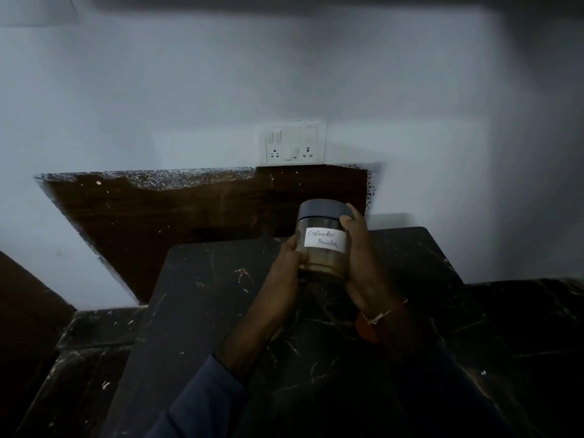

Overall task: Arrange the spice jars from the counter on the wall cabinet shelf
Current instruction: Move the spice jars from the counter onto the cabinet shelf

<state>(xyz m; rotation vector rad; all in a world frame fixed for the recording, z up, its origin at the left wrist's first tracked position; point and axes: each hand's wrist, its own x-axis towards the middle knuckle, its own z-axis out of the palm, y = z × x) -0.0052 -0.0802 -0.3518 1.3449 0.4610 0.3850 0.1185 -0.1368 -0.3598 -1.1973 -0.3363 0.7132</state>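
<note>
A clear spice jar [325, 240] with a black lid and a white label reading "Coriander Powder" is held above the dark marble counter [221, 311]. It holds brownish powder in its lower part. My left hand [287, 263] grips the jar's lower left side. My right hand [360, 257] wraps its right side, with the thumb near the lid. The jar stands upright, label facing me. No cabinet shelf is in view.
A white switch and socket plate [295, 143] sits on the pale wall behind the jar. A dark brown panel [189, 216] runs along the wall above the counter's back edge. Lower dark marble surfaces [531, 311] lie to the left and right.
</note>
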